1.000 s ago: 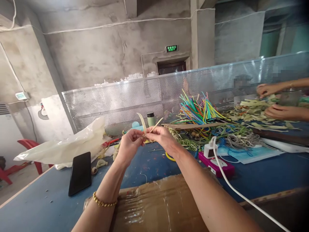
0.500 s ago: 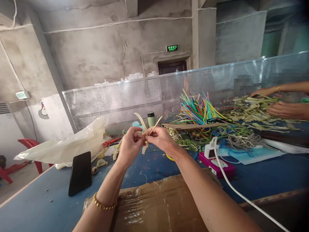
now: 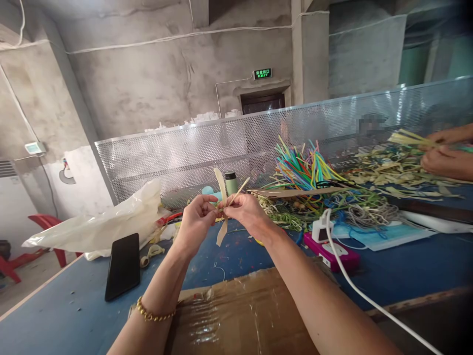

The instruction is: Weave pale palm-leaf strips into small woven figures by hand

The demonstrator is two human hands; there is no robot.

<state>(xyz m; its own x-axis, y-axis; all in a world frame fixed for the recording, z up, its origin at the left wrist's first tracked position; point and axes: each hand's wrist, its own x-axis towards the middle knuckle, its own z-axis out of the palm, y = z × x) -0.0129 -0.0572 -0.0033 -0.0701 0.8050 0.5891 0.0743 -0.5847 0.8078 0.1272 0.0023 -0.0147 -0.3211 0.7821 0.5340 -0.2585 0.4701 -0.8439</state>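
Observation:
Pale, flat plant-like strips (image 3: 220, 186) cross between my two hands, held up above the blue table (image 3: 236, 254). My left hand (image 3: 198, 217) pinches them from the left, thumb against fingers. From the right, my right hand (image 3: 244, 212) grips them close by, the fingertips of both hands nearly touching. One strip end stands upright, another hangs below the fingers, and a thin one slants up to the right. The exact crossing point is partly hidden by my fingers. Just behind the strips stands a green bottle (image 3: 231, 183) with a black lid.
A phone (image 3: 123, 266) and a plastic bag (image 3: 99, 219) lie left. Cardboard (image 3: 240, 310) is under my forearms. To the right are colourful pipe cleaners (image 3: 306, 167), a magenta power strip (image 3: 349, 259) with a white cable, and a face mask (image 3: 395, 236). A co-worker's hands (image 3: 443, 155) hold strips.
The broad strip between my hands has turned more upright, and its lower end hangs further down. The co-worker's hands have lifted a bundle of strips off the pile.

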